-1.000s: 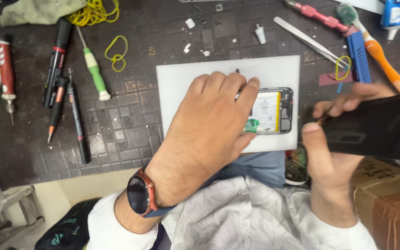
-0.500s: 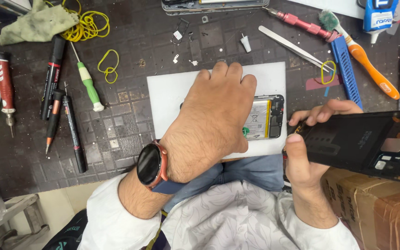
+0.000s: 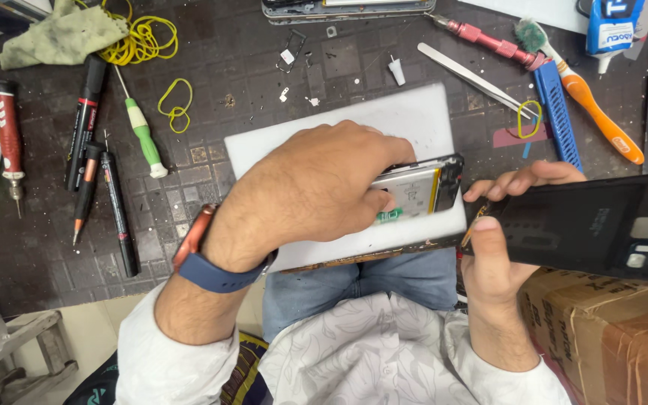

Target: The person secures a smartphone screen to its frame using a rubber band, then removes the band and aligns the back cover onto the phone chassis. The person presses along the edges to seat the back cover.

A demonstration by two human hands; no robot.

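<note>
The opened phone (image 3: 421, 191) lies on a white mat (image 3: 414, 120) at the near edge of the dark workbench (image 3: 264, 67), its back removed so a silvery battery with a yellow strip and a dark end frame show, with a small green part by the fingertips. The left hand (image 3: 309, 195) lies over most of it, fingers curled down and pressed onto the body. Just right of it, the right hand (image 3: 500, 240) pinches the edge of the black back cover (image 3: 594, 225) between thumb and fingers, holding it off the mat. Farther off lie metal tweezers (image 3: 474, 79), a blue tool (image 3: 556, 112), an orange-handled brush (image 3: 586, 94), and on the left pens and a green-handled screwdriver (image 3: 140, 127).
</note>
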